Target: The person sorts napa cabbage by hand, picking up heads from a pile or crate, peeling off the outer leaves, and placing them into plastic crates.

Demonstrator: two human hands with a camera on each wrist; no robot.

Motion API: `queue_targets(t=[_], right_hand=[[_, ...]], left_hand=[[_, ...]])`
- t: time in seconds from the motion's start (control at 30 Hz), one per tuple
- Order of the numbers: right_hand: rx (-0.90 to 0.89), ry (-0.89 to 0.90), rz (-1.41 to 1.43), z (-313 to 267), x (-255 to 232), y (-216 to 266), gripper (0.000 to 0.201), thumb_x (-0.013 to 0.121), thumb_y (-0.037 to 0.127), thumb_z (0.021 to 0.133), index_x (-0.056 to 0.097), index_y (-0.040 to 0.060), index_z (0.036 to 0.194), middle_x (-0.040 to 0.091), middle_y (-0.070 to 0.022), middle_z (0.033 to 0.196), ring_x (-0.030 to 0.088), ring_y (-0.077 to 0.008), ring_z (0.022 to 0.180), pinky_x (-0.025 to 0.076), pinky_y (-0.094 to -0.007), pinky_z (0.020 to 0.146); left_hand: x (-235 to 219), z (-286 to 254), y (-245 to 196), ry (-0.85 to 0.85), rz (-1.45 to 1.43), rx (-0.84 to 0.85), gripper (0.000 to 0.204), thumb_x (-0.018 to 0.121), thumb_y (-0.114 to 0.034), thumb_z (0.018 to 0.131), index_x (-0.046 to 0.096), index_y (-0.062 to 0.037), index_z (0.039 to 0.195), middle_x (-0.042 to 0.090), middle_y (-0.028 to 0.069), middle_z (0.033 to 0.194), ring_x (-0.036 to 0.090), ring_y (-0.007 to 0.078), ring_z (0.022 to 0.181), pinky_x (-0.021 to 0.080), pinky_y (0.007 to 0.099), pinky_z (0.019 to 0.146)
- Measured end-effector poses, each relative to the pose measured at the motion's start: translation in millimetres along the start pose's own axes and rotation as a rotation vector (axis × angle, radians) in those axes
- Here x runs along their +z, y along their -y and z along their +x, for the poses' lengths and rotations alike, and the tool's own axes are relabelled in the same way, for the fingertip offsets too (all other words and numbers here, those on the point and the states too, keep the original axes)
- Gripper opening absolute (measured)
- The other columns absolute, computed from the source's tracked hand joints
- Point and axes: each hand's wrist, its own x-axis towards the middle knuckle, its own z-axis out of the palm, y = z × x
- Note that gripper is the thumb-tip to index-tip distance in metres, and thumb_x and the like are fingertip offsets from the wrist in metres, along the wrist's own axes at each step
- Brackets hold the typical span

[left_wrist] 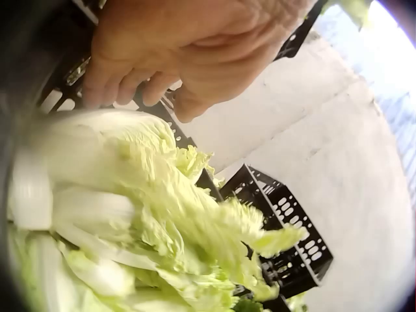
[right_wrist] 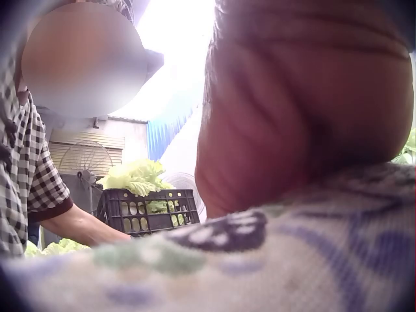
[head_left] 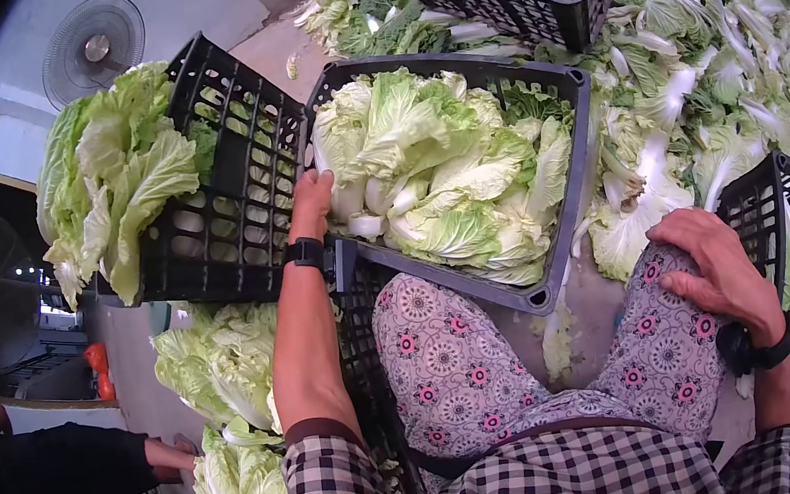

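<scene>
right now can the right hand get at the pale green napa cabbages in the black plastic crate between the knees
Probably yes. The right hand rests flat on the floral-trousered knee, holding nothing, and the pale green napa cabbages lie uncovered in the open-topped black plastic crate just beside that knee. Only the left hand is at the crate's far rim.

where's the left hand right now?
In the head view the left hand is left of centre, on the corner of the cabbage-filled black crate, between that crate and a tilted crate to its left.

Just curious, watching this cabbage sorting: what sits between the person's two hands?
In the head view, between the left hand and the right hand lies the black crate full of cabbages, tilted over the flowered knees.
</scene>
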Motion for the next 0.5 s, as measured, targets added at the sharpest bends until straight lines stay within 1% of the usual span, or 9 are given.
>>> queue_targets(t=[0.07, 0.17, 0.2, 0.23, 0.3, 0.33, 0.43, 0.47, 0.5], right_hand=[[0.013, -0.004, 0.007, 1, -1, 0, 0.045, 0.068, 0.026, 0.070, 0.057, -0.0004, 0.104, 0.059, -0.0161, 0.098, 0.053, -0.0352, 0.096, 0.040, -0.0410, 0.086], [0.022, -0.016, 0.005, -1, -2, 0, 0.045, 0.069, 0.026, 0.069, 0.057, -0.0004, 0.104, 0.058, -0.0163, 0.097, 0.053, -0.0353, 0.095, 0.040, -0.0409, 0.085], [0.021, -0.021, 0.000, -2, -3, 0, 0.045, 0.069, 0.026, 0.068, 0.057, -0.0004, 0.103, 0.058, -0.0164, 0.097, 0.053, -0.0354, 0.095, 0.040, -0.0408, 0.084], [0.032, -0.023, 0.000, -2, -5, 0, 0.045, 0.069, 0.025, 0.068, 0.057, -0.0004, 0.103, 0.058, -0.0166, 0.097, 0.053, -0.0355, 0.095, 0.040, -0.0408, 0.084], [0.049, -0.024, 0.003, -3, -5, 0, 0.045, 0.070, 0.025, 0.068, 0.058, -0.0004, 0.103, 0.058, -0.0170, 0.097, 0.053, -0.0358, 0.095, 0.040, -0.0407, 0.084], [0.053, -0.040, 0.003, -5, -4, -2, 0.045, 0.070, 0.024, 0.067, 0.058, -0.0004, 0.103, 0.058, -0.0173, 0.098, 0.053, -0.0359, 0.095, 0.040, -0.0408, 0.085], [0.100, -0.016, -0.014, -3, -6, 0, 0.045, 0.071, 0.023, 0.066, 0.059, 0.0001, 0.102, 0.058, -0.0169, 0.099, 0.053, -0.0359, 0.096, 0.039, -0.0411, 0.086], [0.109, -0.012, -0.013, -2, -5, 0, 0.045, 0.072, 0.023, 0.065, 0.059, 0.0007, 0.102, 0.059, -0.0165, 0.099, 0.053, -0.0358, 0.098, 0.039, -0.0417, 0.087], [0.113, -0.011, -0.015, -1, -5, -1, 0.045, 0.072, 0.023, 0.065, 0.060, 0.0008, 0.102, 0.060, -0.0163, 0.099, 0.052, -0.0357, 0.099, 0.039, -0.0419, 0.088]], left_hand=[[8, 16, 20, -0.011, 0.105, -0.034, 0.047, 0.059, -0.037, 0.083, 0.052, -0.0033, 0.114, 0.056, 0.0088, 0.105, 0.053, 0.0215, 0.090, 0.045, 0.0383, 0.074], [15, -15, -5, 0.063, -0.072, -0.160, 0.053, 0.060, -0.036, 0.081, 0.048, -0.0027, 0.120, 0.056, 0.0141, 0.110, 0.055, 0.0256, 0.095, 0.044, 0.0387, 0.078], [14, -10, -10, 0.095, -0.006, -0.190, 0.059, 0.065, -0.031, 0.078, 0.043, 0.0008, 0.123, 0.056, 0.0168, 0.114, 0.056, 0.0274, 0.097, 0.045, 0.0365, 0.080], [12, 4, -1, 0.113, 0.036, -0.164, 0.060, 0.067, -0.026, 0.076, 0.042, 0.0020, 0.122, 0.055, 0.0171, 0.115, 0.056, 0.0276, 0.097, 0.045, 0.0363, 0.080], [13, 45, 38, 0.145, 0.124, -0.116, 0.061, 0.070, -0.018, 0.072, 0.041, 0.0045, 0.122, 0.053, 0.0178, 0.118, 0.056, 0.0280, 0.097, 0.045, 0.0360, 0.082], [20, 52, 46, 0.024, -0.002, -0.039, 0.064, 0.075, -0.008, 0.065, 0.042, 0.0060, 0.119, 0.054, 0.0183, 0.115, 0.056, 0.0277, 0.098, 0.044, 0.0387, 0.085], [27, 69, 56, 0.016, -0.077, -0.054, 0.067, 0.076, -0.005, 0.063, 0.042, 0.0065, 0.119, 0.055, 0.0177, 0.113, 0.056, 0.0271, 0.099, 0.045, 0.0378, 0.085], [36, 74, 59, -0.105, 0.047, -0.084, 0.070, 0.079, -0.008, 0.062, 0.041, 0.0082, 0.119, 0.056, 0.0175, 0.111, 0.058, 0.0266, 0.096, 0.048, 0.0370, 0.081], [37, 86, 71, -0.147, 0.068, -0.056, 0.070, 0.079, -0.009, 0.062, 0.042, 0.0085, 0.118, 0.057, 0.0175, 0.110, 0.059, 0.0262, 0.094, 0.050, 0.0366, 0.079]])
